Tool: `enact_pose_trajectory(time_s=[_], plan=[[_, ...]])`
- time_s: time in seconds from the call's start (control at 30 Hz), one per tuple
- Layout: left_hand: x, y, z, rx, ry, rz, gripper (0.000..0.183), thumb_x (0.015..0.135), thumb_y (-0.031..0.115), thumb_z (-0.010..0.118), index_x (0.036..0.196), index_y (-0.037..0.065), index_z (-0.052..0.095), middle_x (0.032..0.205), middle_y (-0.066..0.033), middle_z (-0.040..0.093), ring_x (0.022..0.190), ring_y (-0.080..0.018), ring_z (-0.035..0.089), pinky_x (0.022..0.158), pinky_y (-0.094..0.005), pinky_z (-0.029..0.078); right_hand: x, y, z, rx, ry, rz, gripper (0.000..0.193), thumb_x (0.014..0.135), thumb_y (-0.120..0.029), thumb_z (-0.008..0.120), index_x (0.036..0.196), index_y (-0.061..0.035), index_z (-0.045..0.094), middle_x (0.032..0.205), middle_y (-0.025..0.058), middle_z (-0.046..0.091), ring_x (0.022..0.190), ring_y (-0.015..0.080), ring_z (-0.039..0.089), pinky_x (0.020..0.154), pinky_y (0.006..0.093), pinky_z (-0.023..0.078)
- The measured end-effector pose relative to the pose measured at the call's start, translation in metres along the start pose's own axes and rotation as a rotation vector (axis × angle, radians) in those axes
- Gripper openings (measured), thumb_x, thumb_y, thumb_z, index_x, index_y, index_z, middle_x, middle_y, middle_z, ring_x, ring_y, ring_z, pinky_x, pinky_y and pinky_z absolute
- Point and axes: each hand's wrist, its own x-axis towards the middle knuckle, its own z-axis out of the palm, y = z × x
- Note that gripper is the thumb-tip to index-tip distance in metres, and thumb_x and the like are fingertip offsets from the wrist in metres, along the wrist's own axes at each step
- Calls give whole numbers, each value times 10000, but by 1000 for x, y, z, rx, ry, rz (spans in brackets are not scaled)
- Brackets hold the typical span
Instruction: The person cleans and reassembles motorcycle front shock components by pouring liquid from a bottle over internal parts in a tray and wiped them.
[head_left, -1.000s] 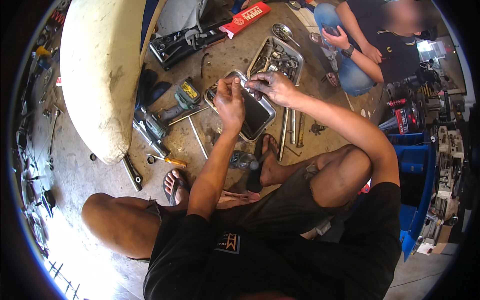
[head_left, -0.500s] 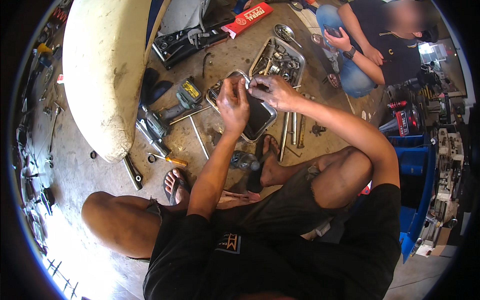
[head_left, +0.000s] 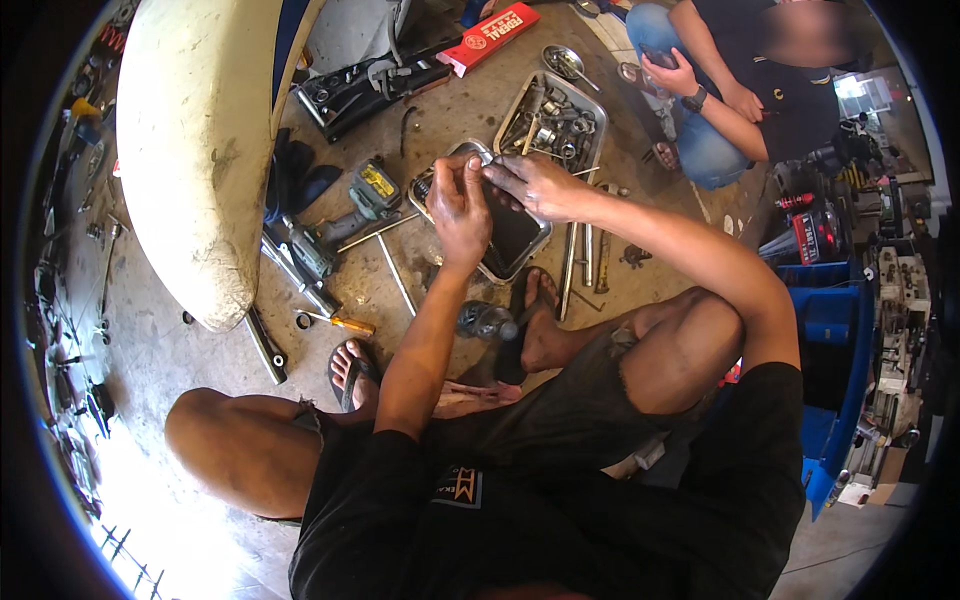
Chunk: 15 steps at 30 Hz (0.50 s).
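Note:
Above a metal tray (head_left: 543, 243) with dark liquid in it, both my hands meet at fingertip level. My left hand (head_left: 461, 212) is closed, thumb and fingers pinching a small shiny metal part (head_left: 487, 158) whose exact kind is too small to tell. From the other side my right hand (head_left: 540, 188) pinches at the same part, its fingers blackened with grime. Just beyond lies a second metal tray (head_left: 600, 150), holding several loose engine parts and fasteners. A clear plastic bottle (head_left: 488, 322) lies between the near tray and my feet.
To the left are a cordless power tool (head_left: 318, 247), a T-handle wrench (head_left: 396, 275), an orange-handled screwdriver (head_left: 352, 326) and a large cream body panel (head_left: 190, 170). A toolbox (head_left: 345, 100) lies farther off. At right, a person (head_left: 745, 80) squats with a phone beside a blue cabinet (head_left: 825, 350).
My hands stay together over the tray, with my right fingers shifted slightly around the small part. The whole view has moved a little.

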Motion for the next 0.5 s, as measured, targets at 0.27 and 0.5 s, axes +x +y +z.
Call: enact_pose_trajectory(time_s=[0.27,0.5], plan=[[4,-8,6,-306,-9,-242,220,960,203,561,896,-7,542,726,-38,573,647,-90,492,592,-255,411,-3,9,-23,-302,-38,-539,193,867,-186,658,928,-8,618,832,160,652,788,315,646,696,396,500],[6,-4,5,-129,19,-189,233,963,211,556,901,-13,543,734,-61,581,652,-103,505,603,-277,423,-4,21,-23,546,-58,-172,234,828,-167,722,988,-10,655,927,33,671,870,117,638,809,266,512]])
